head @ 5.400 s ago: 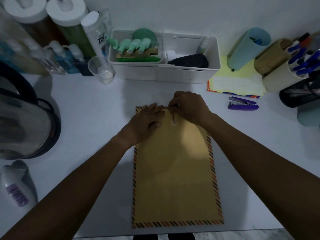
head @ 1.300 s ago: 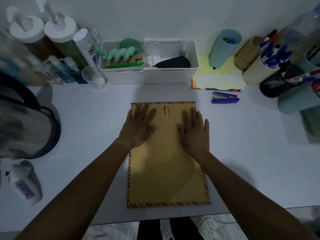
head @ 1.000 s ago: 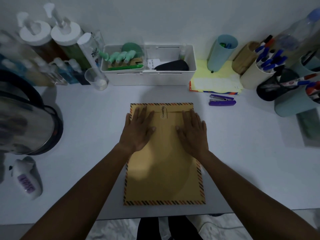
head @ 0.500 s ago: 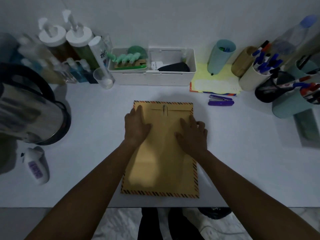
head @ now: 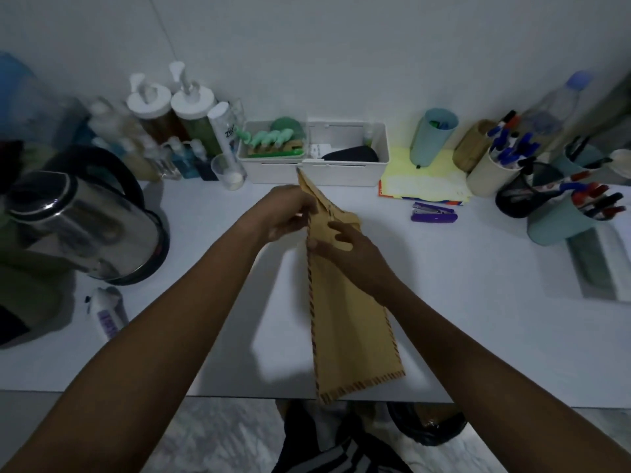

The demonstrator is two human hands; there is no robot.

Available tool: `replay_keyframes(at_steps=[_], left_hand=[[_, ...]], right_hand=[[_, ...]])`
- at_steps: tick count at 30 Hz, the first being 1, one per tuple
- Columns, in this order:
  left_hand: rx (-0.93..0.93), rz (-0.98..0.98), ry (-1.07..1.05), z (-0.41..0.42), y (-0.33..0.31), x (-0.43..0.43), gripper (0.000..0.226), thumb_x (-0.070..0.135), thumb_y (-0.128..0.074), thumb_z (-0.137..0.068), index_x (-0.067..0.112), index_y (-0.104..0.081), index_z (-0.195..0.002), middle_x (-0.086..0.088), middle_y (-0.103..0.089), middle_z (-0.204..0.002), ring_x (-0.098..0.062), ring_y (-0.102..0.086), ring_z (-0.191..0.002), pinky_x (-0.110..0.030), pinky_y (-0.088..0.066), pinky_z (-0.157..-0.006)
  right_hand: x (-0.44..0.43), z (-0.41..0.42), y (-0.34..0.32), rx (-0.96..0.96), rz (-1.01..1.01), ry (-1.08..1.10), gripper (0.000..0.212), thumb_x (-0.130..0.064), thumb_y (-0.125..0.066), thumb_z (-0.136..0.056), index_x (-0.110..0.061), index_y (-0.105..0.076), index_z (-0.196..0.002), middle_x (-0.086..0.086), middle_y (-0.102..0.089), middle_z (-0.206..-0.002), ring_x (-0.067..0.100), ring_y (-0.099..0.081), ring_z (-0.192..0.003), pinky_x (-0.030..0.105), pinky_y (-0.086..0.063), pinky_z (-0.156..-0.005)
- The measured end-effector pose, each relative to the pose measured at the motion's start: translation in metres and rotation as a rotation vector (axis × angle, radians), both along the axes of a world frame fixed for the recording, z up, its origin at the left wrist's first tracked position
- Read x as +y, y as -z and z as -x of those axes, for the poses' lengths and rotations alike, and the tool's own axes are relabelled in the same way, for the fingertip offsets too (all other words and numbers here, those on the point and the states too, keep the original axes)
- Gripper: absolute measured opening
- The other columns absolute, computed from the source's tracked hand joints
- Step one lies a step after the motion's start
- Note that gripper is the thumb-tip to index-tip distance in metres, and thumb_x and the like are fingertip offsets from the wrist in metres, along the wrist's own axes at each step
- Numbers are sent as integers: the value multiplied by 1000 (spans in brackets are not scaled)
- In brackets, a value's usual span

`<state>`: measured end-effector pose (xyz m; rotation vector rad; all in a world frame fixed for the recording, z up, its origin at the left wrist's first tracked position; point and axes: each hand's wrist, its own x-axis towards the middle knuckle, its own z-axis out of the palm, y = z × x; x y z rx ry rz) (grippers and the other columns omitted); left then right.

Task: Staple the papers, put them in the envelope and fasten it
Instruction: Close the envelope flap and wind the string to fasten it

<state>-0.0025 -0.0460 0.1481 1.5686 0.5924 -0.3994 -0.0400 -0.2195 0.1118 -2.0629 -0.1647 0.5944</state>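
The brown envelope (head: 345, 315) with a striped border is lifted off the white table (head: 478, 302) and tilted up on its left side, its top end pointing toward the wall. My left hand (head: 286, 213) grips the envelope's upper left edge near the flap. My right hand (head: 345, 249) holds its upper face, fingers spread over the paper. The papers are not visible. The purple stapler (head: 433, 213) lies on the table to the right, apart from both hands.
A white organiser box (head: 314, 165) stands at the back. A steel kettle (head: 82, 227) and bottles fill the left. Yellow papers (head: 423, 179), a blue cup (head: 432, 138) and several pen holders (head: 495, 169) crowd the right. A small white bottle (head: 107, 314) lies front left.
The envelope lay flat under both palms; now both hands have lifted it off the table and tilted it up on edge. The camera view has pulled back.
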Motion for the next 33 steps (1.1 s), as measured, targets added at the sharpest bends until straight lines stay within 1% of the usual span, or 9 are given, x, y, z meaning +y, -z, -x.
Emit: replay_keyframes(at_steps=[6,9,11,13,17,21,24,28,33], left_hand=[[-50,20,77,-16,-57,-21,8,3,-60,-82,5,-53,-85,-19,-52,-92,-16,-54,-66,-15,-48,-47],[-116,-104,4,-22,-53,-16,86,61,-75,-67,16,-47,-134,-11,-51,-129,-27,-58,-107,-32,-53,-75],[-137,-334,-117,-15,-29,-5,104,86,-61,-57,33,-40,-144,-9,-40,-148,-36,-43,-131,-46,-40,-101],[-77,-360,-191,6,-7,-4,83,76,-54,-69,32,-46,-139,-10,-42,-145,-36,-42,-131,-47,-36,-105],[58,-46,-193,47,30,-3,20,31,-56,-92,19,-61,-107,-4,-63,-106,-18,-60,-85,-29,-48,-67],[23,-248,-212,63,78,3,61,17,-68,-85,24,-44,-140,1,-55,-115,-15,-58,-87,-29,-50,-70],[-65,-441,-119,72,104,2,51,17,-72,-81,32,-51,-125,9,-60,-95,-9,-57,-78,-25,-46,-74],[-139,-636,-20,76,132,6,31,18,-74,-70,19,-64,-100,6,-69,-83,-8,-61,-69,-23,-45,-62],[-142,-822,30,77,154,8,39,35,-74,-66,20,-63,-100,-3,-61,-87,-17,-57,-82,-33,-54,-67]], right_hand=[[-10,-4,-64,34,-190,66,57,-37,-76,-78,-24,-58,-131,2,-68,-119,23,-70,-98,41,-63,-71],[-20,-18,-87,-39,-204,106,33,-11,-59,-93,-10,-62,-126,3,-67,-110,20,-68,-89,32,-58,-66],[-31,-28,-94,12,-241,156,36,-8,-54,-94,-7,-59,-129,4,-63,-110,22,-64,-92,29,-53,-67],[-42,-38,-88,54,-265,239,35,-7,-53,-92,-8,-60,-127,5,-63,-110,25,-63,-95,32,-53,-70],[-63,-48,-43,146,-235,300,22,-8,-52,-91,-11,-64,-110,6,-66,-94,26,-66,-87,32,-53,-66],[-73,-41,21,105,-65,273,15,-6,-53,-89,-9,-68,-93,6,-67,-81,27,-68,-78,30,-57,-62],[-74,-28,64,45,85,311,13,-10,-58,-87,-2,-68,-90,16,-69,-83,37,-69,-81,44,-60,-73],[-69,-10,89,-14,267,322,36,-22,-65,-85,-12,-66,-120,2,-70,-104,23,-69,-90,34,-56,-79],[-68,-3,101,-138,374,338,30,-31,-64,-83,-18,-64,-110,-2,-66,-93,17,-64,-79,26,-46,-67]])
